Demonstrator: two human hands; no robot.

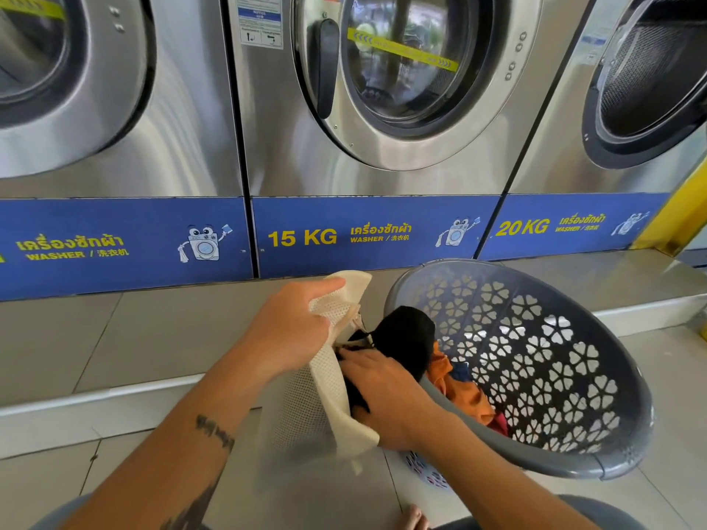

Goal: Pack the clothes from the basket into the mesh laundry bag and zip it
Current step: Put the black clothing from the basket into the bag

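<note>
One black garment (406, 337) under right hand (384, 388); left hand (290, 332) holds mesh bag (324, 392).

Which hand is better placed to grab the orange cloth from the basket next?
The right hand: it lies next to the orange cloth in the basket, while the left hand holds the mesh bag open.

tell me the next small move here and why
Probably push the black garment deeper into the mesh bag: the left hand holds its mouth open, the right hand presses the garment in, yet much of it bulges outside, over the basket rim.
</note>
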